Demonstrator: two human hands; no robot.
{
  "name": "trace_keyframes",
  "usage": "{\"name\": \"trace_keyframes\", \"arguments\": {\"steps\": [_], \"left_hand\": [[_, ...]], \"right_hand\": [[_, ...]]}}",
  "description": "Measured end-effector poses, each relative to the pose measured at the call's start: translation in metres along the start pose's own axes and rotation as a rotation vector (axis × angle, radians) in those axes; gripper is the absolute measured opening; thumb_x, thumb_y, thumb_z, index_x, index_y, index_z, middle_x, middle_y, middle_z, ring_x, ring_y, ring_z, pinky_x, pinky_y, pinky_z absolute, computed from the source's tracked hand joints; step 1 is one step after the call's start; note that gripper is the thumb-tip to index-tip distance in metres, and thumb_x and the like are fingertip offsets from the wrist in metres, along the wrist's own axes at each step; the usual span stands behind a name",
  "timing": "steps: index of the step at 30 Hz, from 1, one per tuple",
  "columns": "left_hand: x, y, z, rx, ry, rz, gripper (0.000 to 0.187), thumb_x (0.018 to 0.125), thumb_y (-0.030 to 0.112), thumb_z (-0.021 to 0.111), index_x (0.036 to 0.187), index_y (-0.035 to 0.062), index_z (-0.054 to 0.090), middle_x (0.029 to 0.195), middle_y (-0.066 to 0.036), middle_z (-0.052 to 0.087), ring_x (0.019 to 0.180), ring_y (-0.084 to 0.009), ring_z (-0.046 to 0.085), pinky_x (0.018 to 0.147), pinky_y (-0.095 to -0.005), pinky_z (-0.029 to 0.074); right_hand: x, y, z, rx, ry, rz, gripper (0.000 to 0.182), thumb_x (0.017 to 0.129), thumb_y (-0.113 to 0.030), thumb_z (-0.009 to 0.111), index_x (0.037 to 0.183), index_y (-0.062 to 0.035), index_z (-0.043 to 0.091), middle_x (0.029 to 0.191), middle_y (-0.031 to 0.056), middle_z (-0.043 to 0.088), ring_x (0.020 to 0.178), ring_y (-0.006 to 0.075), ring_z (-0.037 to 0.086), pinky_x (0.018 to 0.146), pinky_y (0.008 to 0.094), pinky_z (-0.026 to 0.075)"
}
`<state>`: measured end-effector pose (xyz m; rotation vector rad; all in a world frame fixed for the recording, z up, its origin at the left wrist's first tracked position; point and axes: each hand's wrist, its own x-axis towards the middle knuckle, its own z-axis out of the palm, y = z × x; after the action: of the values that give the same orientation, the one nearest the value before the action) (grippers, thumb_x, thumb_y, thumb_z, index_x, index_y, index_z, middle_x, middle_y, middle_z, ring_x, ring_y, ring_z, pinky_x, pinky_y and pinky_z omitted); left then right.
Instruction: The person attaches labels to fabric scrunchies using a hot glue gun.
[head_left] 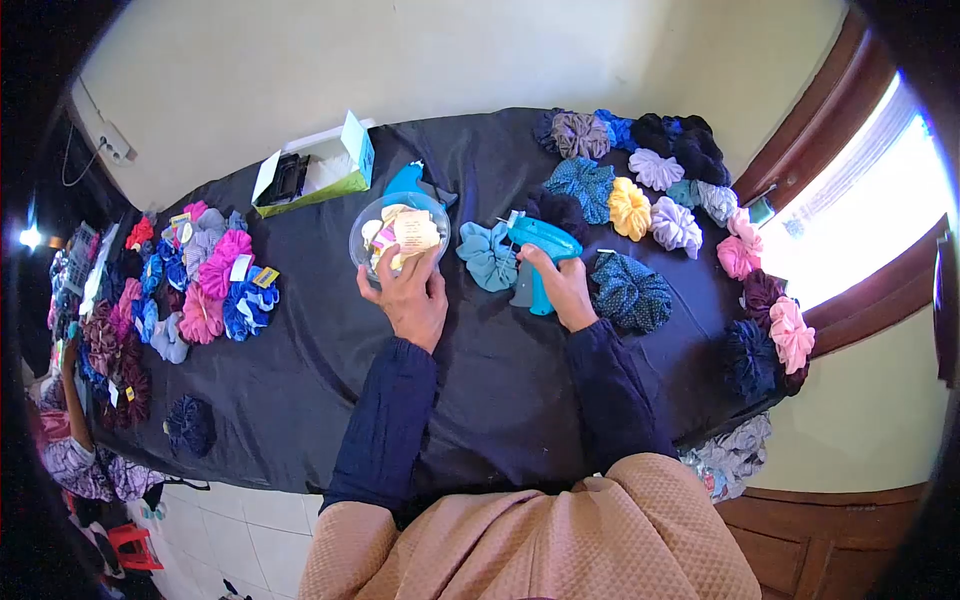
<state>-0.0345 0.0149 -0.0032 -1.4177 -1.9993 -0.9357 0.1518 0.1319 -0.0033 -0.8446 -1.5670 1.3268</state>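
My right hand [568,290] is closed around the handle of a turquoise tagging gun [545,238], its nose pointing left. Beside the gun lies a light blue scrunchie [485,258]; a dark teal dotted scrunchie [632,292] is just right of my hand. My left hand [412,305] reaches over the near rim of a round clear tub [357,240], fingers apart, their tips at the paper tags [415,230] inside. Whether a tag is between the fingertips is too small to tell. Behind the tub, a blue tool [405,183] is partly hidden.
A black cloth [490,390] covers the table. An open box [318,168] stands at the back. Tagged scrunchies [205,280] are heaped left, and other scrunchies [630,207] line the back right and right edge. Another person's arm [75,395] shows at far left.
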Motion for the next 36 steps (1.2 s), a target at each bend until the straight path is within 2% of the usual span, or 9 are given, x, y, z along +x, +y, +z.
{"name": "trace_keyframes", "arguments": {"steps": [9,19,22,25,27,30,32,34,36], "left_hand": [[0.001,-0.001,0.001,-0.063,0.114,-0.083,0.039,0.074,0.015,0.067,0.113,0.0179,0.065,0.102,-0.002,0.061,0.113,-0.0229,0.05,0.106,-0.056,0.021],[0.002,-0.003,-0.004,-0.185,0.132,-0.047,0.027,0.077,0.015,0.064,0.103,0.0166,0.069,0.105,0.001,0.064,0.109,-0.0203,0.054,0.107,-0.0504,0.022],[0.004,0.001,-0.009,-0.248,0.193,-0.04,0.024,0.077,0.01,0.065,0.1,0.0143,0.069,0.103,-0.001,0.063,0.108,-0.0212,0.054,0.103,-0.0453,0.031],[0.004,0.012,-0.011,-0.45,0.275,-0.089,0.023,0.076,0.001,0.066,0.098,0.0104,0.068,0.1,-0.004,0.062,0.103,-0.0233,0.055,0.093,-0.0397,0.041],[0.004,0.018,-0.011,-0.502,0.28,-0.031,0.022,0.078,-0.003,0.067,0.097,0.0072,0.067,0.097,-0.007,0.061,0.089,-0.0228,0.059,0.076,-0.0327,0.049],[-0.001,0.033,-0.016,-0.781,0.048,-0.184,0.017,0.082,-0.002,0.066,0.097,0.0058,0.067,0.095,-0.008,0.061,0.074,-0.0185,0.061,0.064,-0.0273,0.048],[-0.004,0.032,-0.001,-0.743,0.096,-0.069,0.014,0.085,0.001,0.066,0.098,0.0038,0.065,0.091,-0.007,0.062,0.066,-0.0125,0.06,0.057,-0.0229,0.047],[-0.012,0.037,0.01,-1.211,-0.256,-0.627,0.012,0.088,0.004,0.065,0.099,0.0021,0.062,0.089,-0.005,0.064,0.067,-0.0108,0.061,0.058,-0.0226,0.049],[-0.008,0.033,0.024,-1.317,-0.253,-0.65,0.013,0.09,0.006,0.064,0.101,0.0005,0.059,0.089,-0.006,0.065,0.069,-0.0117,0.064,0.061,-0.0238,0.052]], "right_hand": [[-0.002,-0.007,0.0,-0.019,-0.01,0.017,0.025,0.091,-0.022,0.064,0.104,-0.0005,0.067,0.094,0.0033,0.069,0.088,0.0104,0.062,0.081,0.0265,0.047],[-0.001,-0.003,-0.001,0.013,-0.021,0.054,0.025,0.091,-0.023,0.065,0.103,-0.0015,0.067,0.094,0.0025,0.068,0.086,0.0096,0.061,0.078,0.0256,0.047],[0.0,-0.001,-0.002,0.014,-0.03,0.071,0.026,0.091,-0.023,0.065,0.105,-0.0014,0.067,0.094,0.0027,0.068,0.086,0.0099,0.061,0.079,0.0259,0.047],[0.002,0.004,0.0,0.05,0.006,0.013,0.03,0.088,-0.026,0.069,0.106,-0.0031,0.071,0.084,-0.0025,0.068,0.073,0.0049,0.055,0.066,0.0244,0.046],[0.001,0.003,0.001,0.042,0.014,0.016,0.03,0.087,-0.026,0.069,0.106,-0.0027,0.071,0.084,-0.0023,0.068,0.073,0.0051,0.055,0.066,0.0246,0.046],[0.001,0.001,0.002,0.034,0.023,0.007,0.03,0.087,-0.026,0.068,0.105,-0.0022,0.07,0.085,-0.0017,0.068,0.073,0.0053,0.056,0.067,0.0251,0.046],[0.002,0.003,0.002,0.034,0.022,-0.001,0.029,0.087,-0.026,0.068,0.105,-0.002,0.07,0.085,-0.0013,0.069,0.074,0.0054,0.056,0.067,0.0253,0.047],[0.003,0.006,0.002,0.051,0.034,-0.02,0.03,0.087,-0.026,0.069,0.104,-0.0018,0.071,0.085,-0.0007,0.069,0.075,0.0053,0.057,0.068,0.0253,0.047],[0.004,0.006,-0.001,0.017,0.0,0.021,0.028,0.089,-0.024,0.067,0.105,-0.0013,0.069,0.09,0.0013,0.069,0.082,0.0076,0.059,0.075,0.0255,0.047]]}}
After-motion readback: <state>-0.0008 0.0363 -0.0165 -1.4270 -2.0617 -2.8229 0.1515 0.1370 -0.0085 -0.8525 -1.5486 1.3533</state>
